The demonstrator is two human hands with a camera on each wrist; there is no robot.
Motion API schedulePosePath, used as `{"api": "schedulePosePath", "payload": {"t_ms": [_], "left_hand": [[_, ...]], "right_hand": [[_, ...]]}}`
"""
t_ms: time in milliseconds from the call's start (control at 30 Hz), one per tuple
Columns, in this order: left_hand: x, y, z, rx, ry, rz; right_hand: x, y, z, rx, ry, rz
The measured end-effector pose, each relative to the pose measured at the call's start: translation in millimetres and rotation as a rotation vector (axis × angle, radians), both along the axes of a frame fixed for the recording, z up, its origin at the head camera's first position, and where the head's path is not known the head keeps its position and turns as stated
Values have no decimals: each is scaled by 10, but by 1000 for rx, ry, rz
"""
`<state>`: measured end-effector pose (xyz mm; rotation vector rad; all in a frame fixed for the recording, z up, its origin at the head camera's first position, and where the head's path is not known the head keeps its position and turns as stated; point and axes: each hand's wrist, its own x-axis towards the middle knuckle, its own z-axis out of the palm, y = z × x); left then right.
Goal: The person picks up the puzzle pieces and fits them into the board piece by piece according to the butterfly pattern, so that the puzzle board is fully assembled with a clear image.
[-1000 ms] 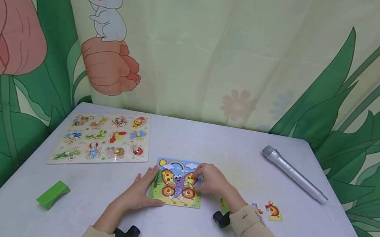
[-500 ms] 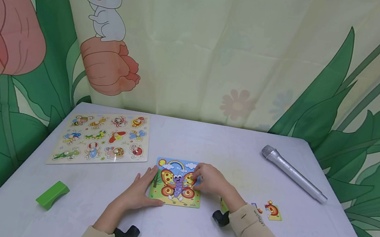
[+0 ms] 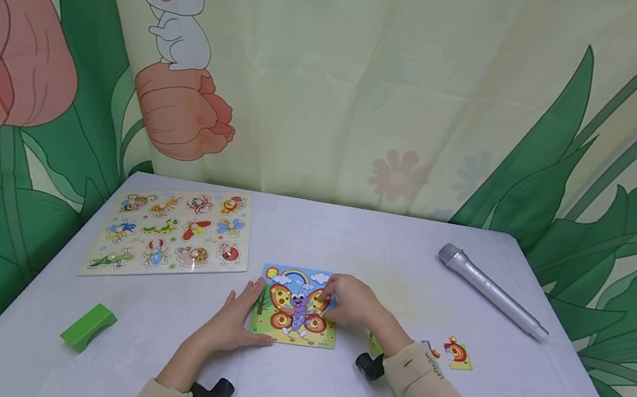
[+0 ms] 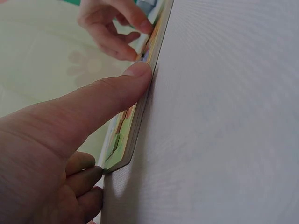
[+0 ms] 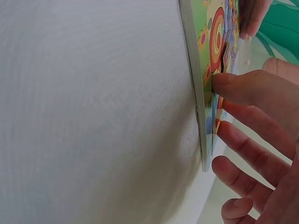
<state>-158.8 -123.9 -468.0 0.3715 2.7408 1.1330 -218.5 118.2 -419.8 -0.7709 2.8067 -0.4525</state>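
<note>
A butterfly jigsaw puzzle [image 3: 297, 342] in a square tray lies flat on the white table. My left hand [image 3: 235, 322] rests spread at its lower left corner, fingers along the left side. The left wrist view shows the thumb [image 4: 135, 74] pressing the tray's near edge. At the upper right wing, my right hand [image 3: 361, 302] pinches a puzzle piece [image 5: 218, 111] between thumb and fingers, within the picture. My fingers cover most of that piece. In the right wrist view a narrow dark gap shows beside it.
Loose puzzle pieces [image 3: 458, 354] lie to the right, some partly behind my right forearm. A silver microphone [image 3: 492, 292] lies at the back right. An insect peg board [image 3: 173, 238] lies at the back left, with a green arched block [image 3: 89, 327] nearer the front.
</note>
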Motion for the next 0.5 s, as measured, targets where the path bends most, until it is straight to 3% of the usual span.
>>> {"api": "schedulePosePath", "payload": {"t_ms": [500], "left_hand": [[-3, 1, -5, 9, -2, -4]], "right_hand": [[-16, -8, -17, -30, -38, -51]]}}
